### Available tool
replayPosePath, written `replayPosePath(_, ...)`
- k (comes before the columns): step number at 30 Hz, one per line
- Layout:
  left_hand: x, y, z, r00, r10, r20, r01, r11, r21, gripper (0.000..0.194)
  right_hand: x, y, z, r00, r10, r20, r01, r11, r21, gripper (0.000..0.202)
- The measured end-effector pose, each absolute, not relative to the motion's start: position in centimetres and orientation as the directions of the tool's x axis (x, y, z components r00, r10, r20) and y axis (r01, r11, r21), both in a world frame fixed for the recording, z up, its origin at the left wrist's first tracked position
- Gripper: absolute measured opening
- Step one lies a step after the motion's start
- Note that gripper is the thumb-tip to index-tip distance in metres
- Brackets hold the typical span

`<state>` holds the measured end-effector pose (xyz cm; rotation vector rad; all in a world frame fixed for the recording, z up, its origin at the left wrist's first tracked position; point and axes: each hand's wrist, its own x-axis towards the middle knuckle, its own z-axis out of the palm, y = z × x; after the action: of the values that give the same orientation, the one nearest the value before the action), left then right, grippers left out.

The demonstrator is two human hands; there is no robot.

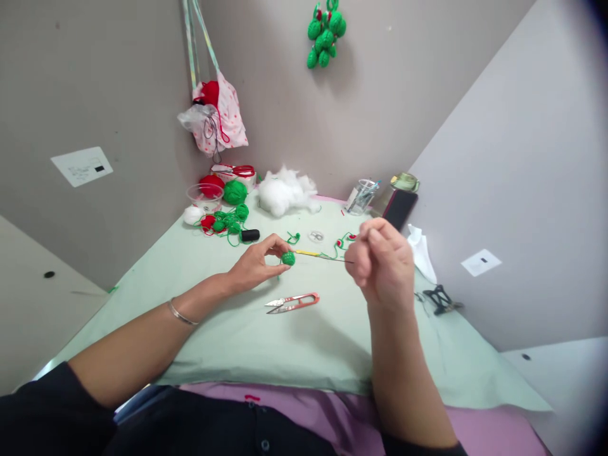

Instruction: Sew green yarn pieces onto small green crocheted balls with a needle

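Note:
My left hand [259, 263] pinches a small green crocheted ball [288, 258] between thumb and fingers, above the table. A short green yarn end hangs under it. My right hand [382, 259] is raised to the right, fingers curled and thumb pressed to the index finger; what it pinches is too small to make out. A thin stick with a yellow part [306, 253], looking like a crochet hook, stretches between the ball and my right hand; whether it touches either is unclear. Orange-handled thread snips [292, 303] lie below, blades toward the left.
White stuffing [285, 191] sits at the back. Green yarn [235, 192], a clear tub [204, 197] and a black spool [250, 235] are at left. A clear cup [361, 196] and a phone [400, 208] stand at right. Green crocheted pieces [325, 39] hang on the wall.

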<state>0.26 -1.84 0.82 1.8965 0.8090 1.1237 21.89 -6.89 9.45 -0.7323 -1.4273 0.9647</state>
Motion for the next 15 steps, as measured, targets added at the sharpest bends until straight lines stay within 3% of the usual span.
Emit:
replayPosePath(4, 0.3, -1.7, 0.6, 0.387, 0.806, 0.447, 0.11, -0.522, 0.846, 0.021, 22.3, -8.7, 10.5, -0.139, 0.813, 0.566, -0.229, 0.529, -0.817, 0.023)
replayPosePath(10, 0.1, -1.3, 0.3, 0.301, 0.826, 0.477, 0.127, -0.53, 0.838, 0.033, 21.7, -9.4, 9.4, -0.451, 0.732, 0.511, -0.343, 0.386, -0.856, 0.009)
replayPosePath(15, -0.3, -0.9, 0.5, 0.271, 0.843, 0.465, 0.148, -0.514, 0.845, 0.027, 22.0, -9.4, 8.7, -0.54, 0.612, 0.578, -0.43, 0.389, -0.815, 0.006)
